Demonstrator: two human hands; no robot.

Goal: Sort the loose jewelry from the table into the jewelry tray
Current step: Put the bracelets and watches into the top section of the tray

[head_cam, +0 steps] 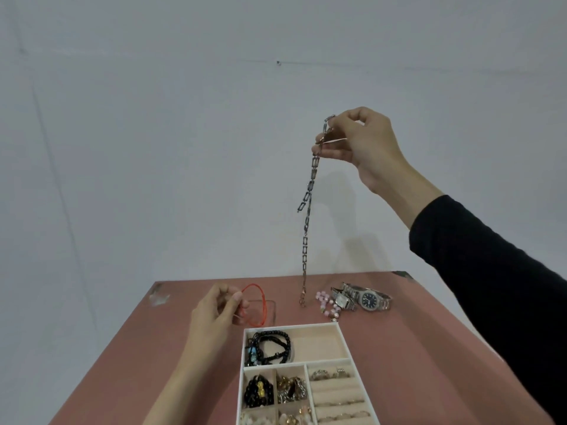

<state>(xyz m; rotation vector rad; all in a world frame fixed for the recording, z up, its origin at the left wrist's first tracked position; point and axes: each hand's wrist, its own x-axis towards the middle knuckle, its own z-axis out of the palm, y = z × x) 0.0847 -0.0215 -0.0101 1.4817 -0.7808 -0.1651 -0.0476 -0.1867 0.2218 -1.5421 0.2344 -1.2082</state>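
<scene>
The reddish-pink bench (122, 363), scuffed at its far left corner, stands against a pale grey wall (153, 118) bearing one small dark mark. The right hand (359, 145), raised high before that wall, pinches the top of a long dark link chain (306, 210), whose lower end hangs beside a pink bead bracelet (326, 305) and two watches (368, 299) lying near the far edge. The left hand (211, 314) pinches a red cord bracelet (260, 299) just behind the white jewelry tray (291, 325), whose compartments hold beads, chains and rings.

Right hand (365, 145) raised high, fingers (336, 154) pinched; left hand (211, 314) low, fingers (237, 299) pinched.
</scene>
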